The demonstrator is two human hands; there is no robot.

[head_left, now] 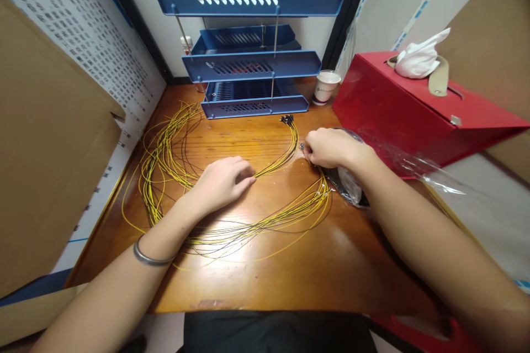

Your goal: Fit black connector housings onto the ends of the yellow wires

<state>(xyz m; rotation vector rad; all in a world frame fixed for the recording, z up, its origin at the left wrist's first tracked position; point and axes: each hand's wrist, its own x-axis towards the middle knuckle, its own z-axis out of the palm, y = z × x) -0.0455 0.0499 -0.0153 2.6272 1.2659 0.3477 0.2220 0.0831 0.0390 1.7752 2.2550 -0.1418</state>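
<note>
my hands: 2, left (223, 180) and right (329, 147) | yellow-and-black wires (165, 165): one loose bundle, too many strands for me to count | blue letter tray rack (248, 43): 1, three tiers | paper cup (326, 87): 1 | red box (418, 110): 1 | bracelet (147, 256) on my left wrist: 1 | clear plastic bag (351, 184): 1 | desk (290, 264): 1

Wooden desk (290, 275) with wires (232, 234), tray rack (252, 104), cup (326, 87)

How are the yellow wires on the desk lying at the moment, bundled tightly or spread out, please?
Spread out: the yellow wires fan in loose loops across the wooden desk, gathered only where the left hand pinches them.
</note>
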